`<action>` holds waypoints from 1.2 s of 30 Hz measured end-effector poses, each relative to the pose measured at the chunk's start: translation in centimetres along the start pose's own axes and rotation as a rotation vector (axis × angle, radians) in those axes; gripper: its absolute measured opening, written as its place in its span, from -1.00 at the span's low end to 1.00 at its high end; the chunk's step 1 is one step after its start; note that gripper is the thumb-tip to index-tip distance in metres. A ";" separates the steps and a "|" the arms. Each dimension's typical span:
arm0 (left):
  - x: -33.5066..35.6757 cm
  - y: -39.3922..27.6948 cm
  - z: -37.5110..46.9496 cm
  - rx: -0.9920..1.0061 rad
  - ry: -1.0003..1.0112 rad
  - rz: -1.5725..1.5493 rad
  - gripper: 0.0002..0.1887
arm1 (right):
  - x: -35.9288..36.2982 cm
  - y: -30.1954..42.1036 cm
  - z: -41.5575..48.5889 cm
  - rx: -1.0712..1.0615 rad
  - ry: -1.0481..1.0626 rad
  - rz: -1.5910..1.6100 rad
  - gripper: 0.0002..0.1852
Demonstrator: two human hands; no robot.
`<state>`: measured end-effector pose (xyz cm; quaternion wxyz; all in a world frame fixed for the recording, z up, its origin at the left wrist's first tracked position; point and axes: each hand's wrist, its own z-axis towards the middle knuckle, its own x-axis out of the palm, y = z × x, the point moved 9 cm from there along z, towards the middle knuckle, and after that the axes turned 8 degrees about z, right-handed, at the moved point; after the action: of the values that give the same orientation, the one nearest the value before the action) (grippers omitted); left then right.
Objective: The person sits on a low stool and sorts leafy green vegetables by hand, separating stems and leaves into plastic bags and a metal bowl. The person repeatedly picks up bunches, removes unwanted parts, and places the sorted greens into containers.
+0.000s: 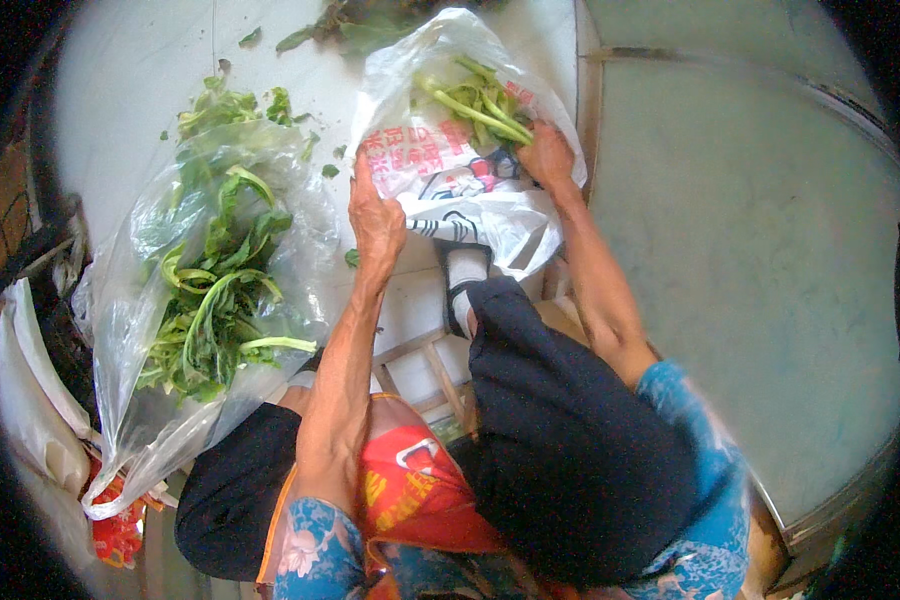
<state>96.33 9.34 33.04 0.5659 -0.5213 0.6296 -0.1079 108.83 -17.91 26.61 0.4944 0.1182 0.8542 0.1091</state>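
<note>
A white plastic bag (pixel 420 180) with red and black print lies before me, its mouth towards me. My left hand (pixel 376 217) grips its left edge, fingers partly hidden by the film. Inside the bag, my right hand (pixel 547 156) is curled at the right side, against the stem ends of some leafy greens (pixel 480 109); whether it grips them is hidden. To the left, a clear plastic bag (pixel 127 300) is spread out, holding a larger heap of wilted leafy greens (pixel 225 285).
Loose leaves (pixel 221 109) and scraps lie on the white tiled floor (pixel 135 67). More greens (pixel 352 30) sit at the far edge. A greenish glass panel (pixel 742 262) with a metal rim stands on the right. Below my arms is a wooden frame (pixel 442 379), with my foot (pixel 465 277) close by.
</note>
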 end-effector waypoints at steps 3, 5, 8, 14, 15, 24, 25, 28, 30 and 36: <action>-0.2 0.8 0.3 -0.087 0.095 -0.056 -0.24 | -2.3 0.5 0.3 0.098 0.214 0.230 -0.69; 0.2 0.4 0.3 -0.075 0.100 -0.069 -0.23 | -2.3 -2.8 0.9 0.088 0.188 0.457 -0.68; 0.1 0.6 0.5 -0.045 0.077 -0.060 -0.21 | -3.2 -3.0 1.6 0.174 0.045 0.875 -0.69; 0.7 0.0 0.3 -0.107 0.119 -0.127 -0.20 | -1.1 -1.6 1.0 -0.200 -0.070 0.062 -0.28; 0.7 0.0 0.4 -0.103 0.110 -0.122 -0.20 | -0.2 -1.6 0.5 -0.095 -0.028 0.000 -0.28; 0.3 0.5 0.9 -0.075 0.063 -0.094 -0.21 | -5.3 0.2 -2.4 0.139 0.280 0.745 -0.79; 0.3 0.5 0.9 -0.083 0.069 -0.102 -0.21 | -6.4 0.9 -2.7 0.146 0.248 0.706 -0.79; 0.9 -0.6 1.0 -0.092 0.111 -0.157 -0.21 | -7.2 -1.6 -1.8 0.125 0.102 0.620 -0.76; 1.1 -1.6 1.0 -0.086 0.137 -0.221 -0.20 | -7.7 -1.0 -1.5 0.019 0.028 0.558 -0.76; 0.7 -2.0 1.5 0.059 0.051 -0.135 -0.34 | -9.4 0.8 -1.8 -0.030 -0.087 0.392 -0.76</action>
<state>98.78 8.61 33.51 0.5561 -0.5428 0.6039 -0.1775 111.83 -20.14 35.43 0.5018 0.2796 0.7910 0.2106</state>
